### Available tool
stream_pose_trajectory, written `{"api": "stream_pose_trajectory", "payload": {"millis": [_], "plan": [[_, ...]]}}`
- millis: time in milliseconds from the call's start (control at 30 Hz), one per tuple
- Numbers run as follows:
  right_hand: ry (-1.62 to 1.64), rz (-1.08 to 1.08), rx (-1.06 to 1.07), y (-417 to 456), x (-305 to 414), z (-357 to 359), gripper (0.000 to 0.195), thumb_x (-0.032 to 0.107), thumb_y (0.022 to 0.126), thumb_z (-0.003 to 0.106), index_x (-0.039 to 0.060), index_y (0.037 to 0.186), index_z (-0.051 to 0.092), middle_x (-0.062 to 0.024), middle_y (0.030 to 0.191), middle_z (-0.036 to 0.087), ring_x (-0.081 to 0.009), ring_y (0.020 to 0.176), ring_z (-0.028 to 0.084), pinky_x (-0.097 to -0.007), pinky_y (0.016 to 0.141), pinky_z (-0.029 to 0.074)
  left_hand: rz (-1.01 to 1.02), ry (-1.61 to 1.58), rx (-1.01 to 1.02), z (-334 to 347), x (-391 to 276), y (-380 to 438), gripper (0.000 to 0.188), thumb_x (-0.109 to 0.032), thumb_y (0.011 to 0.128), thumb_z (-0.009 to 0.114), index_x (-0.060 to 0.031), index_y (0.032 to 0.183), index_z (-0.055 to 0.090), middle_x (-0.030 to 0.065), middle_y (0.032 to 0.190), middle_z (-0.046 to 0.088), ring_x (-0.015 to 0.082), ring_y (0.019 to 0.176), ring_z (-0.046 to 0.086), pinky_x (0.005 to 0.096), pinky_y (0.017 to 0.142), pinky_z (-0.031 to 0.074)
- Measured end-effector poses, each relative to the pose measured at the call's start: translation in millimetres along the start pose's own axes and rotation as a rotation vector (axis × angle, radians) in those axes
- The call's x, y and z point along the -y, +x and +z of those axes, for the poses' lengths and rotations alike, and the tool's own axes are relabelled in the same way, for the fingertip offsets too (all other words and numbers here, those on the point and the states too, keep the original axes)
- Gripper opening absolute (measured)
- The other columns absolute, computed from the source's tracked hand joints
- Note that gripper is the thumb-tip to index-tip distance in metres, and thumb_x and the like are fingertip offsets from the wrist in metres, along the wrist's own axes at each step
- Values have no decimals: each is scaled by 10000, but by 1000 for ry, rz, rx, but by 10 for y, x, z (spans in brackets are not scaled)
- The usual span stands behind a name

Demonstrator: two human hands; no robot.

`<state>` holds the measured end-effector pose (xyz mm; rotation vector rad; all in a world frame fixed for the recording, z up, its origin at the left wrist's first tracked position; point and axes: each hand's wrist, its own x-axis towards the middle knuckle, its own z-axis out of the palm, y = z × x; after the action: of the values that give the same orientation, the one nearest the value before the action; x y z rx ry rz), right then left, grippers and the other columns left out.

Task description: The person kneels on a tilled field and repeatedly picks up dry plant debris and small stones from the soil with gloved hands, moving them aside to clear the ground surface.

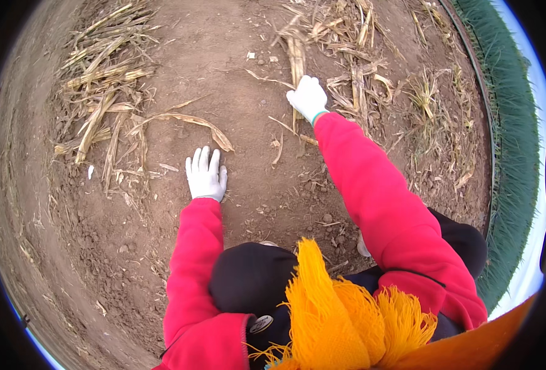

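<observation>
My left hand [206,175], in a white glove, is held palm down with its fingers apart and nothing in it, over or on the brown soil. Just beyond it a curved dry leaf [199,121] lies on the ground. My right hand [308,96], gloved in white with a green cuff edge, is closed around a dry corn stalk [296,58]. The stalk's husky upper part shows beyond the fist, and its thin lower end shows below. A thin dry strip [268,78] reaches toward the right hand from the left.
Dry stalks [99,69] lie heaped at the left. More stalks and leaves [358,83] are scattered to the right. A dark hose or pipe [486,101] runs along a strip of green plants [513,152] at the far right. An orange fringed scarf [331,314] hangs before my knees.
</observation>
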<state>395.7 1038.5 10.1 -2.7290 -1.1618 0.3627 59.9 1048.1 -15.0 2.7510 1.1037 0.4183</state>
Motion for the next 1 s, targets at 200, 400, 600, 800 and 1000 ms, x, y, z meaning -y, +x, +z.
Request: {"api": "stream_pose_trajectory", "payload": {"millis": [200, 400, 600, 800, 1000], "plan": [[371, -192, -12, -92, -210, 85, 271, 282, 826, 554, 11, 838, 541, -172, 808, 614, -314, 779, 607, -407, 715, 468, -12, 21, 29, 10, 19, -16, 453, -266, 797, 601, -123, 1220, 527, 138, 1307, 455, 329, 1245, 384, 529, 1046, 252], [1069, -66, 80, -387, -644, -252, 259, 238, 888, 572, 10, 1003, 610, -7, 816, 592, -96, 762, 516, -252, 702, 422, 4, 26, 24, 35, -8, 35, 446, -269, 807, 589, -121, 1223, 528, 141, 1307, 458, 325, 1245, 387, 520, 1051, 250], [747, 203, -310, -273, -1432, -700, 302, 293, 871, 599, 5, 948, 644, -57, 775, 630, -112, 706, 565, -290, 648, 455, -12, 45, 17, 0, 24, -23, 432, -264, 818, 577, -118, 1221, 529, 140, 1313, 458, 323, 1247, 387, 514, 1054, 251], [174, 224, -167, -467, -1574, -353, 546, 460, 773, 625, 30, 1100, 548, -210, 1001, 601, -354, 923, 590, -451, 796, 464, 1, 48, 5, 45, -12, -9, 425, -272, 822, 569, -117, 1216, 533, 135, 1307, 466, 317, 1249, 388, 508, 1052, 255], [-244, -2, -279, -610, -1197, -275, 512, 366, 731, 677, 70, 1116, 512, -173, 964, 534, -335, 936, 560, -453, 771, 468, -12, 80, 22, 27, 13, -25, 416, -268, 813, 579, -111, 1196, 544, 133, 1303, 471, 318, 1241, 397, 509, 1044, 266]]}}
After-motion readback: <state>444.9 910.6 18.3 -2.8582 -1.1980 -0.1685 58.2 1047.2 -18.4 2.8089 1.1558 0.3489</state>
